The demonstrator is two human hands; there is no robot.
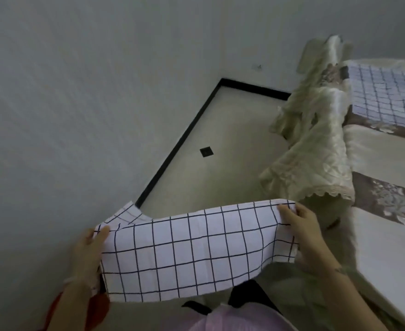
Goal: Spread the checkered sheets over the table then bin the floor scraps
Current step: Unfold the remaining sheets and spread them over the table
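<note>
A white sheet with a thin dark checkered grid [192,252] is stretched between my two hands in front of my body, above the floor. My left hand [90,249] pinches its left edge, thumb on top. My right hand [301,235] grips its right edge, fingers curled over the top corner. Another checkered sheet [385,96] lies flat on the table [387,254] at the far right. The table wears a cream and brown floral cloth whose lace-edged skirt [316,163] hangs down its left side.
A pale tiled floor [220,144] with one small dark inset square [206,151] runs to a black skirting line [173,149] under the grey wall. The room's corner is at the back. My feet in dark sandals [244,297] show below the sheet.
</note>
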